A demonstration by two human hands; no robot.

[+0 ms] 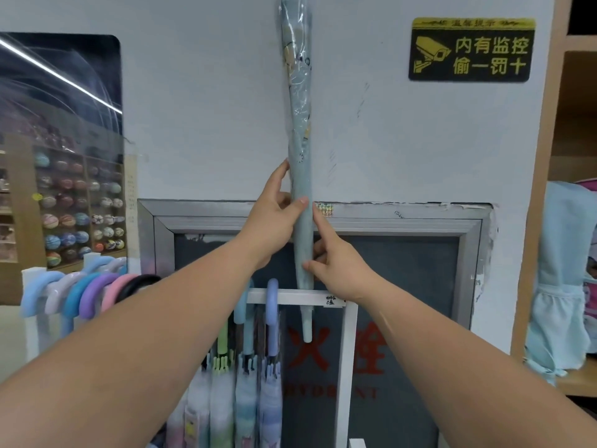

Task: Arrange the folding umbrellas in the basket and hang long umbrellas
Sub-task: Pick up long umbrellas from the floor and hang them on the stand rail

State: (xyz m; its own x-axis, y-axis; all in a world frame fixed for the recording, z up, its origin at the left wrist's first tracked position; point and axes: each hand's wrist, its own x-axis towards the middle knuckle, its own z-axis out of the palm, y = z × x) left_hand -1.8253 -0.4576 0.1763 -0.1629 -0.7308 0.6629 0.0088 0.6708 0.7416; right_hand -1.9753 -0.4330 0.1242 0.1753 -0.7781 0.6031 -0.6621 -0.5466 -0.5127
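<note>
A long pale-blue umbrella (298, 108) in a clear plastic sleeve stands upright against the white wall, its top out of view. My left hand (274, 215) grips its shaft from the left. My right hand (336, 263) holds it lower down from the right. The umbrella's lower end (307, 328) reaches just below the white rack bar (290, 297). Two long umbrellas hang from that bar by curved handles (273, 305). No basket or folding umbrellas can be seen.
A second row of hooked handles (84, 292) in blue, purple, pink and black hangs at the left. A grey framed hydrant cabinet (468, 227) sits behind the rack. Wooden shelving with pale-blue bags (562, 279) stands at the right. A warning sign (470, 50) is mounted above.
</note>
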